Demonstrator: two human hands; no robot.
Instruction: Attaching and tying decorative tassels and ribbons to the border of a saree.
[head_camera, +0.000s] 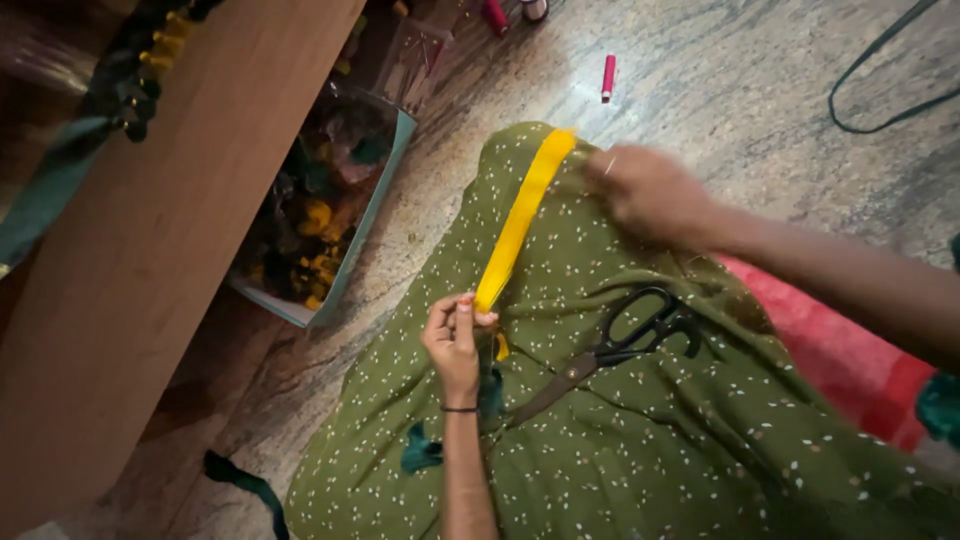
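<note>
An olive-green cloth with small white dots (640, 440) lies spread over the stone floor. A yellow strip of fabric (522, 215) runs along it from the far edge toward me. My left hand (455, 340) pinches the near end of the yellow strip against the green cloth. My right hand (645, 190), blurred, rests closed on the green cloth's far edge close to the strip's other end. Black-handled scissors (615, 350) lie on the cloth between my arms, blades pointing toward my left wrist.
A grey box (375, 215) full of dark and yellow fabric scraps sits at left beside a slanted wooden board (150, 250). A pink thread spool (607, 77) and a black cable (880, 80) lie on the floor. Red cloth (850, 360) shows under my right arm.
</note>
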